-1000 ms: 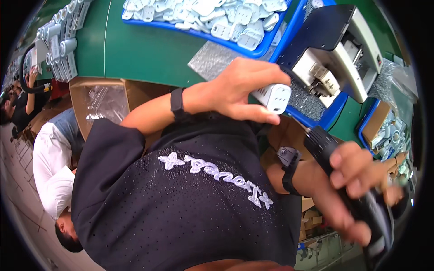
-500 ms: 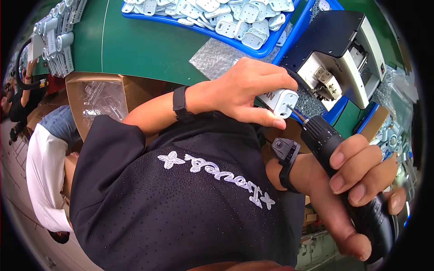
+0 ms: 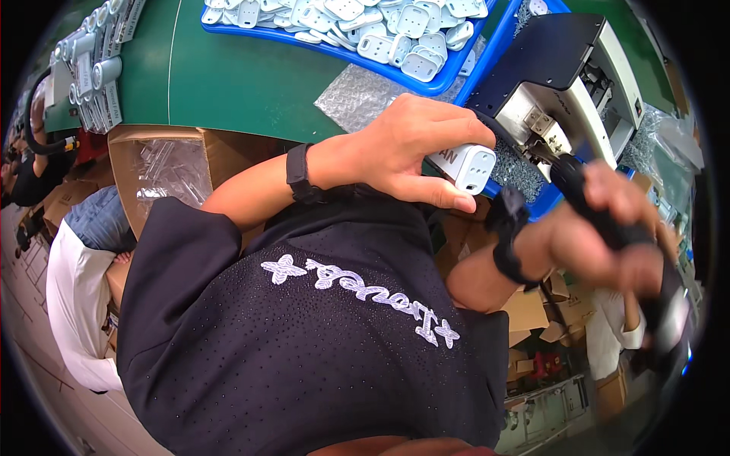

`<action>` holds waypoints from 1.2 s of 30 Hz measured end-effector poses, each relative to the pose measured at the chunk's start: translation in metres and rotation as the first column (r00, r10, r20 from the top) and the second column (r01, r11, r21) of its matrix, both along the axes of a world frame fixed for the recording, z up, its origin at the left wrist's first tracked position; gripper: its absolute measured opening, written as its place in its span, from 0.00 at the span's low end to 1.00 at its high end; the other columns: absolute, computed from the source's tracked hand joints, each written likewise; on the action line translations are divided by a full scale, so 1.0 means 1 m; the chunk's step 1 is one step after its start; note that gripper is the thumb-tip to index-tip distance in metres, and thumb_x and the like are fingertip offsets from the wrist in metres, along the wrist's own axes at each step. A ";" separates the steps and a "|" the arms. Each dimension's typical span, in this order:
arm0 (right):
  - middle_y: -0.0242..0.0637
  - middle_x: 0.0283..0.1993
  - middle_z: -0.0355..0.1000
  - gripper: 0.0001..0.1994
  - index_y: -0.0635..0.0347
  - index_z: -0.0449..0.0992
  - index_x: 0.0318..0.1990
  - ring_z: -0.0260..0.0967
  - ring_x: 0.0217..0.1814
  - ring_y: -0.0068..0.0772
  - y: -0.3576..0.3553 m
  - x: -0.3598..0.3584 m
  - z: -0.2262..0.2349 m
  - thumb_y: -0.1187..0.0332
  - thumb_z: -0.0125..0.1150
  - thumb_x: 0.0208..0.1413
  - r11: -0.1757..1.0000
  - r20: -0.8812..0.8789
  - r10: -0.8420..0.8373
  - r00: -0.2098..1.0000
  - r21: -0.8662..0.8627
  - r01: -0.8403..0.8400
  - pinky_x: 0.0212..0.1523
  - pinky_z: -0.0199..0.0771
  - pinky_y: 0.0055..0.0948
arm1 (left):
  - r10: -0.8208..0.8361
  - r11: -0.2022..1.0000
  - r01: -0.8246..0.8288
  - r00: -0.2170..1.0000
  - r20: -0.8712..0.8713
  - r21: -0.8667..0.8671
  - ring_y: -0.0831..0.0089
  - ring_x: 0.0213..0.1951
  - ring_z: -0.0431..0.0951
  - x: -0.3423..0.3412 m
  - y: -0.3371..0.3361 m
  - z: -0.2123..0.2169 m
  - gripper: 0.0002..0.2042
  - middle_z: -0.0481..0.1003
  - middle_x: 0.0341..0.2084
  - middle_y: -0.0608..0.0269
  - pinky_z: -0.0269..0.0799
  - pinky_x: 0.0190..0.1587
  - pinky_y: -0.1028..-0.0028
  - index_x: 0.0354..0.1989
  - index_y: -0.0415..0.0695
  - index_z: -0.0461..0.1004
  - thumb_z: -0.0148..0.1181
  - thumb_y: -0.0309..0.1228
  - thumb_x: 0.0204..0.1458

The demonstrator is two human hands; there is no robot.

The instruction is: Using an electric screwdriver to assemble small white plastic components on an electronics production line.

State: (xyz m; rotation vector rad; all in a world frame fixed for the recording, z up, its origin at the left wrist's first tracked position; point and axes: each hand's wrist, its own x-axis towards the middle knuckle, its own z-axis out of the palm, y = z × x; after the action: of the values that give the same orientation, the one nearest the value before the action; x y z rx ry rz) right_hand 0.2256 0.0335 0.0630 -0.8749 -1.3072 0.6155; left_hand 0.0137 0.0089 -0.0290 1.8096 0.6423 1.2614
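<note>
My left hand [image 3: 426, 152] grips a white, box-shaped plastic part [image 3: 477, 169] between thumb and fingers. The end face of the part, with small holes in it, points to the right. My right hand [image 3: 601, 228], smeared by motion, is wrapped round a black electric screwdriver [image 3: 582, 190]. The screwdriver's front end reaches the metal feed head of a screw feeder [image 3: 547, 140], and its tip is hidden there. The part and the screwdriver are apart.
A blue tray [image 3: 437, 87] full of flat white plates lies at the far side of the green table [image 3: 228, 83]. Bubble wrap [image 3: 353, 99] lies beside it. Grey parts [image 3: 99, 72] are stacked far left. A cardboard box [image 3: 122, 137] holds clear plastic bags. A person in white [image 3: 76, 289] sits at left.
The screwdriver has left the white part's end face and swung up and right to the screw feeder with my right hand. My left hand still holds the part in nearly the same place.
</note>
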 end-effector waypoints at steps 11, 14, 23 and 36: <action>0.34 0.29 0.66 0.35 0.58 0.69 0.48 0.64 0.23 0.29 -0.034 -0.033 0.047 0.33 0.62 0.50 0.947 -0.405 0.264 0.875 -0.064 -0.315 0.31 0.67 0.34 | -0.003 1.000 0.002 1.000 -0.019 -0.029 0.58 0.27 0.75 -0.002 -0.003 -0.002 0.28 0.74 0.27 0.56 0.68 0.27 0.66 0.43 0.38 0.74 0.70 0.51 0.46; 0.33 0.30 0.65 0.36 0.59 0.69 0.49 0.63 0.24 0.28 -0.027 -0.042 0.056 0.34 0.63 0.49 0.925 -0.396 0.333 0.856 -0.041 -0.379 0.32 0.66 0.33 | 0.012 1.000 -0.012 1.000 -0.023 -0.013 0.57 0.27 0.76 -0.004 -0.001 -0.001 0.27 0.74 0.27 0.56 0.69 0.28 0.66 0.43 0.38 0.74 0.70 0.51 0.46; 0.31 0.31 0.64 0.35 0.59 0.69 0.49 0.62 0.24 0.26 -0.017 -0.045 0.052 0.36 0.66 0.47 0.870 -0.374 0.457 0.807 0.002 -0.493 0.32 0.65 0.33 | 0.011 1.000 -0.011 1.000 -0.016 -0.017 0.57 0.29 0.77 0.001 -0.001 -0.001 0.27 0.75 0.29 0.55 0.71 0.29 0.65 0.42 0.38 0.74 0.71 0.50 0.46; 0.31 0.29 0.64 0.34 0.60 0.68 0.50 0.62 0.23 0.28 -0.024 -0.064 0.055 0.39 0.64 0.50 0.897 -0.425 0.410 0.807 0.027 -0.442 0.30 0.66 0.33 | -0.028 0.994 0.002 0.971 -0.236 -0.108 0.53 0.34 0.80 -0.039 -0.016 0.025 0.27 0.77 0.34 0.58 0.76 0.35 0.63 0.51 0.44 0.70 0.76 0.34 0.42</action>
State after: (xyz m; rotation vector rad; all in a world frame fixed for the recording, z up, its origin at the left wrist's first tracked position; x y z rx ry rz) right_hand 0.1620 0.0091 0.1185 -0.4574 -1.0858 1.1499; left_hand -0.0250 -0.0069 -0.0043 1.8871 0.8107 0.9879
